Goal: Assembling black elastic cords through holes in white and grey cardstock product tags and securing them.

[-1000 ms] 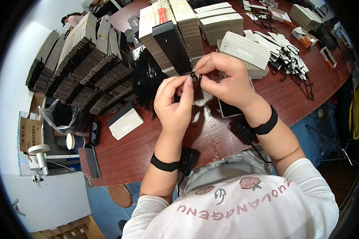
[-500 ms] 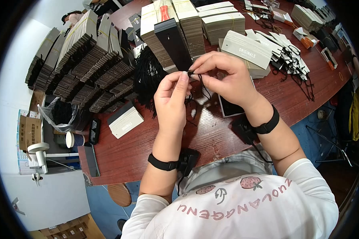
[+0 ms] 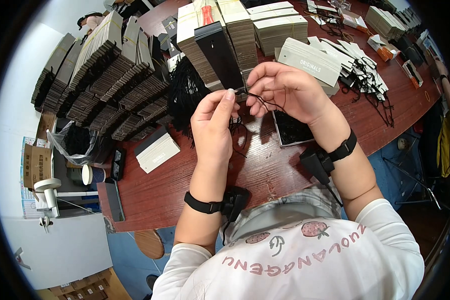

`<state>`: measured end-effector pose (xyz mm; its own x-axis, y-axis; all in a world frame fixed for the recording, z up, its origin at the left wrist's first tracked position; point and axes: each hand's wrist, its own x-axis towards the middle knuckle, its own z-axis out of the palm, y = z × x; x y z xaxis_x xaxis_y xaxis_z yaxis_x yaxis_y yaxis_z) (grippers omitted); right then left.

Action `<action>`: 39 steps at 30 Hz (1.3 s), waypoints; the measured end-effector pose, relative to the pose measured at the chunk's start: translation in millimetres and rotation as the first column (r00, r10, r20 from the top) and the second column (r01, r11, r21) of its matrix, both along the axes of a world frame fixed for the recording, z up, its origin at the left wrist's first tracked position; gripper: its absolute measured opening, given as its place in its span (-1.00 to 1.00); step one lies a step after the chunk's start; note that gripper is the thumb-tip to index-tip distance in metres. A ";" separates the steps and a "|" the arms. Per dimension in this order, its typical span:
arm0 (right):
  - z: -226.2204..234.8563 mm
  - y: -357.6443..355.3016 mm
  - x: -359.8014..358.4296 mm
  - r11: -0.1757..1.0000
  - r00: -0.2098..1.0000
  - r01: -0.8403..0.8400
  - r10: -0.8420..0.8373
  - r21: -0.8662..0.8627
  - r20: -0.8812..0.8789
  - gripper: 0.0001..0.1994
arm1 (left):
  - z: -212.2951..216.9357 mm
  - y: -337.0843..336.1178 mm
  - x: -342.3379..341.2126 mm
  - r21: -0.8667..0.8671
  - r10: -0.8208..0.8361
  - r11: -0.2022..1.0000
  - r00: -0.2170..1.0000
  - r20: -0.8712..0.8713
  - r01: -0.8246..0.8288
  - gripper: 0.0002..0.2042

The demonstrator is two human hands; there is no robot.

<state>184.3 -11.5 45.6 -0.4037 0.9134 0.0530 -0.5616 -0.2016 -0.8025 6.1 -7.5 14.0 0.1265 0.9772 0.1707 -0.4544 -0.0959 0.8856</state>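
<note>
My left hand (image 3: 212,122) pinches a thin black cord (image 3: 259,97) between thumb and forefinger, over the middle of the table. The cord runs right from the pinch and passes across my right hand (image 3: 297,92). That hand is open, its fingers loosely bent and apart, and does not visibly grip the cord. Just beyond the fingertips a stack of black hang tags (image 3: 219,55) leans against tall stacks of pale tags. More black cord hangs below my left fingers. A shallow tray of black cords (image 3: 291,129) sits under my right wrist.
Banded tag stacks (image 3: 97,62) fill the left side, beside a bundle of black cords (image 3: 185,90). A small fanned pile of tags (image 3: 157,152) lies at left. Pale tags (image 3: 310,62) and corded tags (image 3: 365,70) lie to the right. A phone-like dark slab (image 3: 114,201) rests near the left edge.
My right hand has let go beside my left fingertips, moved right and opened. More of the cord now shows between the hands. My left hand has barely moved.
</note>
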 end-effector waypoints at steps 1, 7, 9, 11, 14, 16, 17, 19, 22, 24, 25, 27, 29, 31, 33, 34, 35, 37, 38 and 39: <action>0.6 -0.1 -0.3 0.998 0.999 -0.043 0.042 -0.047 -0.031 -0.83 | -0.8 0.2 -0.9 0.009 0.000 1.000 0.999 -0.046 0.001 -0.89; -11.9 2.8 -2.2 0.990 0.954 0.051 -0.088 0.133 0.287 -0.89 | -1.0 0.1 -0.3 0.029 -0.006 1.000 0.995 -0.095 0.009 -0.90; -8.8 0.8 -3.6 0.988 0.941 0.065 -0.109 0.143 0.321 -0.91 | -2.3 0.4 -0.3 0.028 -0.003 1.000 0.995 -0.100 0.006 -0.90; -7.5 -0.5 -5.2 0.965 0.891 0.128 -0.213 0.227 0.402 -0.91 | -2.6 0.5 0.3 0.027 -0.001 1.000 0.994 -0.106 0.004 -0.90; -12.6 1.0 -5.3 0.955 0.871 0.144 -0.248 0.261 0.425 -0.90 | -2.5 0.3 1.3 0.012 0.007 1.000 0.992 -0.124 -0.005 -0.90; -13.0 1.4 -4.6 0.953 0.872 0.139 -0.246 0.269 0.423 -0.90 | -2.5 0.5 1.3 0.015 0.016 1.000 0.990 -0.141 -0.014 -0.90; -13.1 1.7 -4.4 0.952 0.873 0.131 -0.243 0.277 0.422 -0.90 | -2.6 0.5 1.2 0.015 0.016 1.000 0.990 -0.141 -0.014 -0.90; -13.2 2.2 -4.2 0.941 0.863 0.130 -0.263 0.313 0.432 -0.90 | -2.7 0.4 1.2 0.007 0.014 1.000 0.989 -0.148 -0.013 -0.90; -12.2 2.0 -4.5 0.925 0.818 0.137 -0.308 0.356 0.485 -0.90 | -2.3 0.3 3.0 0.024 0.010 1.000 0.988 -0.152 -0.007 -0.92; -10.9 1.9 -4.7 0.920 0.783 0.144 -0.331 0.364 0.527 -0.90 | -2.8 0.2 3.1 0.029 0.011 1.000 0.987 -0.157 -0.006 -0.92; -10.3 2.1 -4.7 0.922 0.783 0.147 -0.330 0.359 0.527 -0.89 | -2.9 0.1 3.1 0.034 0.012 0.999 0.987 -0.163 -0.006 -0.93; -10.1 2.5 -4.2 0.923 0.783 0.150 -0.329 0.353 0.527 -0.89 | -3.1 0.0 3.4 0.047 0.025 0.999 0.984 -0.176 -0.017 -0.93; -10.4 2.9 -2.8 0.939 0.799 0.125 -0.287 0.321 0.529 -0.91 | -3.2 0.4 2.8 0.060 0.040 0.998 0.981 -0.189 -0.029 -0.93; -9.7 2.7 -2.1 0.935 0.817 0.147 -0.299 0.322 0.494 -0.91 | -3.8 1.1 1.2 0.022 0.021 1.000 0.984 -0.178 -0.017 -0.94; -9.5 2.1 -1.5 0.931 0.832 0.171 -0.311 0.322 0.459 -0.92 | -3.5 0.3 2.0 0.008 0.017 1.000 0.985 -0.170 -0.016 -0.94; -9.9 1.6 -1.4 0.928 0.815 0.160 -0.316 0.336 0.486 -0.90 | -3.4 -0.2 2.4 -0.007 0.013 1.000 0.987 -0.161 -0.014 -0.95; -10.3 1.6 -1.7 0.925 0.798 0.147 -0.320 0.350 0.511 -0.89 | -3.4 -0.1 1.6 -0.007 0.013 1.000 0.987 -0.161 -0.015 -0.95; -6.3 -0.7 -3.5 0.926 0.778 0.136 -0.320 0.352 0.541 -0.89 | -3.3 -0.1 -0.3 -0.022 0.005 1.000 0.987 -0.163 -0.009 -0.95; -4.3 -1.5 -4.0 0.926 0.756 0.126 -0.321 0.355 0.570 -0.89 | -2.5 -0.2 -0.1 -0.022 0.005 1.000 0.987 -0.163 -0.009 -0.95; -4.4 -1.2 -3.9 0.927 0.756 0.125 -0.321 0.354 0.571 -0.89 | -1.4 -0.4 0.3 -0.020 -0.008 1.000 0.986 -0.164 0.005 -0.94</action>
<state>180.4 -12.7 41.2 -0.2246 0.9654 0.1326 0.0656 0.1507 -0.9864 6.4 -7.9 12.7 0.1579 0.9791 0.1284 -0.3029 -0.0757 0.9500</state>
